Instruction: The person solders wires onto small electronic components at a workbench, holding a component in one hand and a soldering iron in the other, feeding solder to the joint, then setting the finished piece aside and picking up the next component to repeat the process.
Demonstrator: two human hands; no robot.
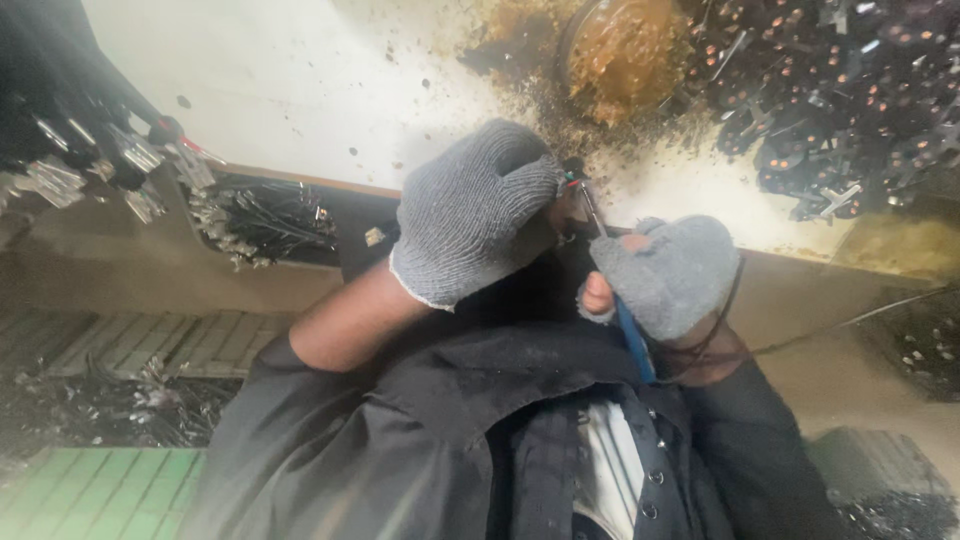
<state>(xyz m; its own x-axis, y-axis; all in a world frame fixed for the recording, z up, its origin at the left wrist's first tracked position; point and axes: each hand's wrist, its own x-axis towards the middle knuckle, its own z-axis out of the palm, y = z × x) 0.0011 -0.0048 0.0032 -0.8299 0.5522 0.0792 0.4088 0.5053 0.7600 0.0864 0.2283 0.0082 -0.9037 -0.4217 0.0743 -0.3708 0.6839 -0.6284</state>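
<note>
My left hand (470,210), in a grey knit glove, is closed around a small dark part (572,182) with a bit of red and green showing at its tip. Just to its right, my right hand (672,275) wears a grey glove with bare fingertips and grips a blue-handled tool (632,345) like a pen. The tool's thin metal tip (590,210) points up and meets the small part. A thin dark cord (800,340) runs off to the right from my right wrist. Both hands hover close to my chest, over the near edge of a white worktop (300,90).
A round tin of brown paste (620,45) sits at the back amid brown spatter. A heap of small dark parts with copper ends (850,100) fills the far right. Black cables with metal connectors (260,215) lie at the left. Green tiled floor (100,490) shows below.
</note>
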